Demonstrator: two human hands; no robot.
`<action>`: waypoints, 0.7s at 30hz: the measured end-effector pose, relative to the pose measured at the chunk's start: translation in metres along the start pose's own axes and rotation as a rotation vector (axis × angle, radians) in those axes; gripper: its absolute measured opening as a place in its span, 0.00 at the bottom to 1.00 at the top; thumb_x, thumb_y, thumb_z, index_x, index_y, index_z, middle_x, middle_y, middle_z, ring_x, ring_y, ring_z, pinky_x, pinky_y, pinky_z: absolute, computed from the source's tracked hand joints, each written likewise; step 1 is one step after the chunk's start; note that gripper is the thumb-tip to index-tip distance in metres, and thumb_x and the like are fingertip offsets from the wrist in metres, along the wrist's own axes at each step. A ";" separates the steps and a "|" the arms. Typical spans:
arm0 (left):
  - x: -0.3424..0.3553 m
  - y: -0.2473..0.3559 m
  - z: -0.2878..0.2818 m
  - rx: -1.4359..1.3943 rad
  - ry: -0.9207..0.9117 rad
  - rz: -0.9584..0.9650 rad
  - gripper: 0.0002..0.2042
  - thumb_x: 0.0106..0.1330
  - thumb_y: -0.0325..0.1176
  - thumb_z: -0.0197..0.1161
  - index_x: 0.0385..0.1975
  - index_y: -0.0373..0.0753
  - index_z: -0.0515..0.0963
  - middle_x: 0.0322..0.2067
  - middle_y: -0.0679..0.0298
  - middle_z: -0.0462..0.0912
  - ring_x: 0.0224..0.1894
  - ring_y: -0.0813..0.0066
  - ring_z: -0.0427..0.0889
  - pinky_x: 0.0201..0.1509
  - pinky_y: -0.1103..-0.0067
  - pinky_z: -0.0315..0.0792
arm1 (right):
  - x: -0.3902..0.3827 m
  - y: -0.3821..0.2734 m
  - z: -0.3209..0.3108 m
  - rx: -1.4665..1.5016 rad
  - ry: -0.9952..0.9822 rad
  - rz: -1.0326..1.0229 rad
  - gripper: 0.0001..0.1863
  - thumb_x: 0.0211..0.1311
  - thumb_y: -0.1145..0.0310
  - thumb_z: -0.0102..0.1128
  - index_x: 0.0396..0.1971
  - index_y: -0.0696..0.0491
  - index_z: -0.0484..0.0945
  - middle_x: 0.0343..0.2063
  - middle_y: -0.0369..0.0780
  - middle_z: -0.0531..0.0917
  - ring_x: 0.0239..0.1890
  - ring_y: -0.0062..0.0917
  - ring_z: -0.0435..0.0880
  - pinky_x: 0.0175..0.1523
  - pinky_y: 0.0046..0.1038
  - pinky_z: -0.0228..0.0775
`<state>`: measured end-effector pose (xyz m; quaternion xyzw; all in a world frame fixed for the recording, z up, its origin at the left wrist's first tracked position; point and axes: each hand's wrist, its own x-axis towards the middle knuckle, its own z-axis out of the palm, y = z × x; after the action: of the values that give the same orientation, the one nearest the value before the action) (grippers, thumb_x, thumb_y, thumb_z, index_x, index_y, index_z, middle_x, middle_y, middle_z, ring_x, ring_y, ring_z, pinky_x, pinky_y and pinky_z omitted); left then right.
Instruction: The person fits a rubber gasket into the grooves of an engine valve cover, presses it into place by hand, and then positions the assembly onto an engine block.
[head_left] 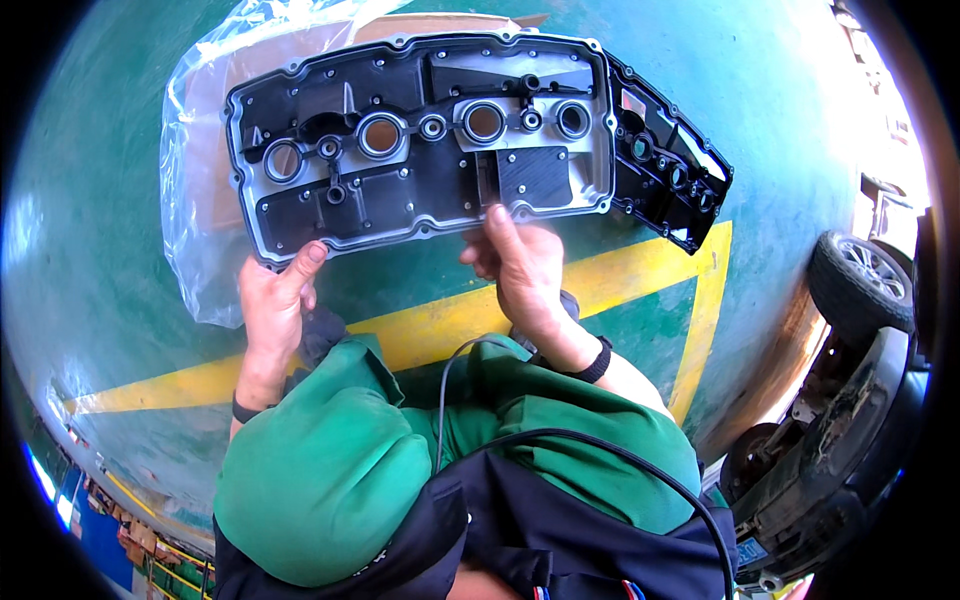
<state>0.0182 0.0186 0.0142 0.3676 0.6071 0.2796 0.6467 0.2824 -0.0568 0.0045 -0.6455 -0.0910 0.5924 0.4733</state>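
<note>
A black valve cover (pixel 420 180) with a silver rim and round openings faces me, tilted slightly, across the upper middle of the head view. My left hand (pixel 285 300) grips its lower-left edge, thumb on the rim. My right hand (pixel 515 280) is closed at the lower edge right of centre, thumb against it and fingers curled below. A second, darker valve cover (pixel 668 170) lies just to the right, partly behind the first. Behind both are cardboard (pixel 310 40) and crumpled clear plastic wrap (pixel 190 220).
The green floor (pixel 120 300) carries yellow painted lines (pixel 640 262). A car wheel (pixel 860 280) and dark vehicle parts (pixel 840 450) stand along the right side. My green-clad knees and dark cables fill the lower middle. Shelving with assorted items (pixel 140 550) is at the lower left.
</note>
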 end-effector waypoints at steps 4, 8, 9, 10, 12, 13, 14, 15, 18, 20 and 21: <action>0.001 0.000 0.000 -0.025 0.031 0.029 0.15 0.65 0.37 0.76 0.41 0.33 0.82 0.24 0.70 0.79 0.18 0.87 0.68 0.20 0.85 0.64 | 0.001 0.003 -0.004 0.036 0.012 -0.004 0.29 0.71 0.45 0.64 0.32 0.62 0.86 0.21 0.39 0.86 0.21 0.14 0.77 0.29 0.16 0.68; 0.001 -0.004 -0.001 0.061 -0.003 0.026 0.14 0.68 0.39 0.73 0.41 0.36 0.78 0.27 0.71 0.76 0.23 0.85 0.69 0.23 0.83 0.66 | 0.001 0.009 -0.015 -0.067 -0.087 0.011 0.30 0.71 0.45 0.63 0.34 0.63 0.86 0.24 0.39 0.87 0.25 0.15 0.79 0.33 0.19 0.72; 0.002 -0.002 0.000 0.059 -0.023 0.033 0.14 0.68 0.39 0.73 0.41 0.36 0.78 0.27 0.71 0.76 0.23 0.85 0.69 0.23 0.83 0.66 | 0.002 0.012 -0.012 -0.144 -0.110 -0.018 0.30 0.76 0.46 0.57 0.36 0.64 0.84 0.24 0.41 0.86 0.23 0.16 0.76 0.32 0.19 0.70; 0.000 0.001 -0.001 0.025 -0.037 0.017 0.14 0.68 0.40 0.72 0.41 0.36 0.78 0.27 0.71 0.75 0.23 0.85 0.69 0.24 0.82 0.67 | 0.003 0.009 -0.009 -0.155 -0.141 -0.018 0.31 0.76 0.45 0.56 0.36 0.64 0.85 0.23 0.40 0.86 0.23 0.17 0.77 0.32 0.19 0.70; -0.003 0.003 -0.008 -0.022 -0.076 -0.002 0.14 0.71 0.41 0.70 0.41 0.37 0.77 0.27 0.71 0.72 0.25 0.83 0.69 0.25 0.82 0.67 | 0.004 0.007 -0.006 -0.142 -0.153 0.000 0.32 0.76 0.44 0.55 0.32 0.62 0.85 0.22 0.39 0.85 0.23 0.17 0.80 0.31 0.19 0.71; -0.002 0.001 -0.009 -0.028 -0.091 0.005 0.14 0.71 0.41 0.70 0.41 0.37 0.77 0.27 0.71 0.72 0.25 0.83 0.69 0.25 0.82 0.67 | 0.004 0.002 -0.011 -0.145 -0.141 -0.012 0.32 0.76 0.44 0.55 0.32 0.62 0.85 0.22 0.39 0.85 0.23 0.17 0.80 0.31 0.19 0.71; 0.000 -0.003 -0.009 -0.042 -0.098 0.014 0.15 0.71 0.42 0.69 0.41 0.37 0.76 0.27 0.71 0.72 0.25 0.83 0.69 0.25 0.82 0.67 | 0.002 -0.004 -0.018 -0.134 -0.133 0.024 0.32 0.76 0.43 0.55 0.31 0.62 0.85 0.22 0.38 0.85 0.23 0.17 0.81 0.30 0.19 0.71; 0.002 -0.005 -0.010 -0.051 -0.099 0.026 0.15 0.71 0.43 0.69 0.41 0.37 0.76 0.27 0.71 0.72 0.25 0.83 0.69 0.25 0.82 0.67 | 0.002 -0.008 -0.020 -0.118 -0.133 0.060 0.32 0.76 0.43 0.54 0.29 0.61 0.85 0.22 0.38 0.85 0.23 0.17 0.82 0.29 0.19 0.70; -0.001 0.001 -0.012 -0.033 -0.126 0.035 0.15 0.72 0.43 0.67 0.41 0.37 0.76 0.28 0.69 0.74 0.25 0.80 0.72 0.27 0.80 0.70 | -0.008 -0.020 -0.032 -0.252 0.057 -0.069 0.31 0.77 0.47 0.54 0.26 0.61 0.84 0.20 0.37 0.84 0.21 0.16 0.81 0.26 0.21 0.70; -0.002 -0.002 -0.025 -0.022 -0.166 -0.002 0.17 0.74 0.43 0.65 0.48 0.34 0.75 0.35 0.64 0.79 0.32 0.75 0.78 0.34 0.76 0.76 | -0.013 -0.023 -0.050 -0.422 0.121 -0.366 0.27 0.78 0.53 0.56 0.25 0.60 0.84 0.20 0.37 0.83 0.21 0.17 0.81 0.26 0.23 0.70; -0.002 -0.001 -0.025 -0.023 -0.161 0.007 0.17 0.74 0.43 0.65 0.48 0.34 0.75 0.35 0.64 0.79 0.32 0.75 0.78 0.34 0.76 0.76 | -0.015 -0.026 -0.058 -0.530 0.157 -0.578 0.24 0.77 0.56 0.57 0.24 0.60 0.84 0.19 0.38 0.83 0.20 0.18 0.81 0.26 0.23 0.70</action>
<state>-0.0067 0.0198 0.0153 0.3834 0.5488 0.2581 0.6965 0.3394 -0.0822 0.0246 -0.7362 -0.3824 0.3398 0.4432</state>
